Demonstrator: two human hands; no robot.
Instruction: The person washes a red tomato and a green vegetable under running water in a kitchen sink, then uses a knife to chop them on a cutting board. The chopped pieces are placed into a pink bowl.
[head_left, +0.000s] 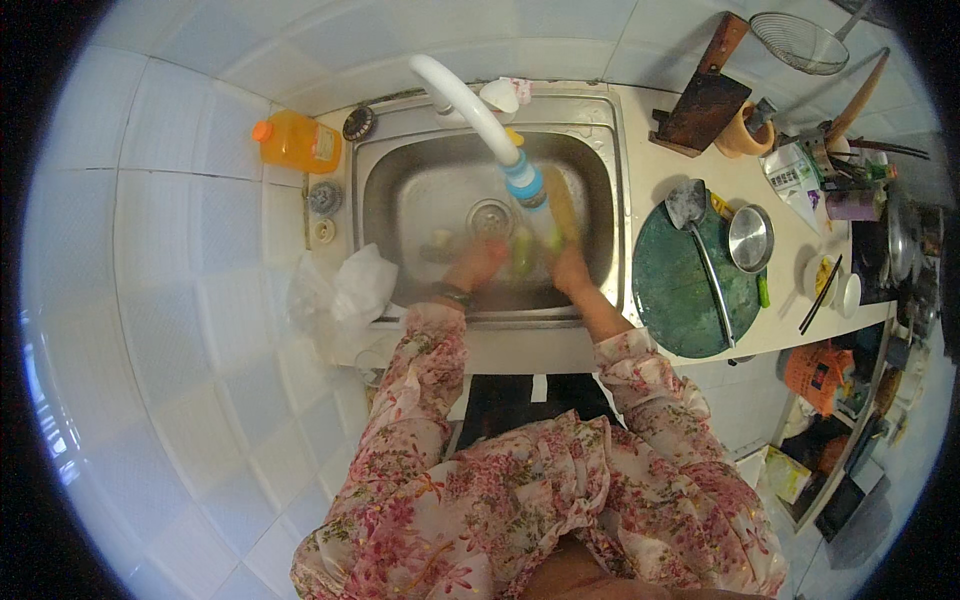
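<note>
Both of my hands are inside a stainless steel sink (427, 169), and both are blurred. At the end of a floral sleeve, my left hand (477, 267) is low over the basin near the drain (491, 218). Its fingertips look reddish, and whether they grip anything is unclear. My right hand (570, 271) is at the lower end of a long tan-and-green item (559, 202), perhaps a vegetable, and appears to grip it. Between the hands lies a green vegetable piece (522, 251). Above them hangs a white faucet (472, 109) with a blue nozzle (523, 180).
Right of the sink, a green round cutting board (660, 292) carries a metal spatula (709, 274) and a small steel bowl (751, 238). Behind stands a cleaver (701, 109). At left are an orange bottle (300, 142), a steel scrubber (325, 198) and a white plastic bag (364, 283).
</note>
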